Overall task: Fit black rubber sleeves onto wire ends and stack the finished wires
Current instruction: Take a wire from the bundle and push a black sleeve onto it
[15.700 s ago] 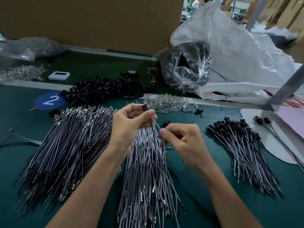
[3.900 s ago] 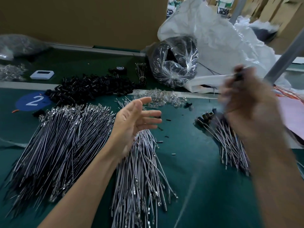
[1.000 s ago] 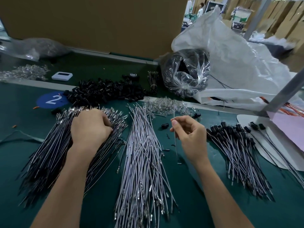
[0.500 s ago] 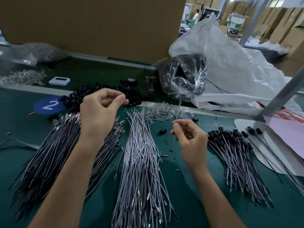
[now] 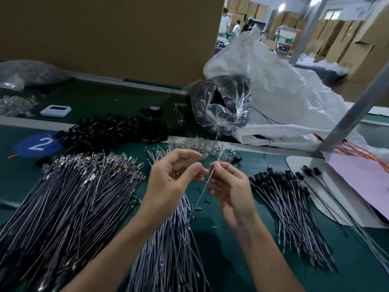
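Note:
My right hand (image 5: 229, 186) pinches one grey wire (image 5: 203, 191) that slants from upper right down to the left above the green table (image 5: 221, 249). My left hand (image 5: 174, 178) is raised beside it, its thumb and forefinger pinching a thin dark wire (image 5: 207, 158) close to the grey one. Loose black rubber sleeves (image 5: 117, 131) lie heaped at the back left. A wide pile of dark wires with metal terminals (image 5: 73, 197) lies on the left and a grey wire pile (image 5: 168, 249) under my hands. Sleeved wires (image 5: 290, 203) are stacked on the right.
A heap of clear small parts (image 5: 195, 144) lies just beyond my hands. Behind it stand a clear bag of black parts (image 5: 223, 108) and a big white sack (image 5: 284, 91). A slanted metal post (image 5: 347, 114), a pink sheet (image 5: 357, 182) and a white device (image 5: 55, 110) are also here.
My left hand has come off the dark wire pile, risen and moved right until it meets my right hand. The right hand keeps its pinch on the grey wire.

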Demonstrator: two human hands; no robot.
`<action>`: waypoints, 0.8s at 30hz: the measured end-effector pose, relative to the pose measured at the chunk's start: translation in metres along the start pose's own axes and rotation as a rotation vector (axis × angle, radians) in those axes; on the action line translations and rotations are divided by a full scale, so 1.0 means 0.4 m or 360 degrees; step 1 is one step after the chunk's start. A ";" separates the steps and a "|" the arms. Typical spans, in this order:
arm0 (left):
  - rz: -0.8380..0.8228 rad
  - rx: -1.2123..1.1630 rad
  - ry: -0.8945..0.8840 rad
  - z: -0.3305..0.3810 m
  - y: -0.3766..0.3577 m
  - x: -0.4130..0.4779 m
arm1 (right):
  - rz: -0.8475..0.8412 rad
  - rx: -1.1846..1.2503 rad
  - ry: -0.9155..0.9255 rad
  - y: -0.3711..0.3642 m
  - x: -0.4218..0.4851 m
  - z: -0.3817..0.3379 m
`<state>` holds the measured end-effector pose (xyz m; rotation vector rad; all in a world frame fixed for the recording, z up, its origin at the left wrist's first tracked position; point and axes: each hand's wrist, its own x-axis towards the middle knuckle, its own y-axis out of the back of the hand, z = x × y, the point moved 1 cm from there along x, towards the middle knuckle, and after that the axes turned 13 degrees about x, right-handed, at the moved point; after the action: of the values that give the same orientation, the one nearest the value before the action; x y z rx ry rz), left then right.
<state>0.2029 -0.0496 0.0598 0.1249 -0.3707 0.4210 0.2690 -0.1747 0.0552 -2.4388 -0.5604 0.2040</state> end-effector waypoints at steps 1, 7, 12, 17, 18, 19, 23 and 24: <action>-0.0016 0.0009 0.0004 -0.006 -0.002 -0.002 | -0.0004 -0.0018 0.0010 0.000 0.001 0.001; -0.0170 0.0142 -0.0055 -0.019 -0.020 -0.014 | 0.0051 -0.0015 0.0049 0.006 0.007 0.009; -0.0320 0.0400 -0.0122 -0.026 -0.020 -0.024 | 0.0162 0.0006 0.0034 0.015 0.007 0.009; -0.0482 0.0522 -0.0156 -0.024 -0.023 -0.031 | 0.0155 0.0098 -0.0038 0.016 0.007 0.007; -0.0515 0.0531 -0.0148 -0.023 -0.023 -0.032 | 0.0144 0.0132 -0.0055 0.018 0.007 0.008; -0.0535 0.0521 -0.0141 -0.021 -0.023 -0.034 | 0.0131 0.0154 -0.0054 0.020 0.007 0.007; -0.0117 0.0396 -0.0221 -0.010 -0.013 -0.033 | 0.0014 0.0120 0.0121 0.024 -0.001 -0.005; 0.0052 0.0419 -0.0219 -0.010 -0.006 -0.029 | -0.0027 0.0037 0.0188 0.024 -0.004 -0.009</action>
<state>0.1956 -0.0554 0.0518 0.4063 -0.4521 0.4940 0.2718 -0.1844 0.0523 -2.4044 -0.5230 0.0588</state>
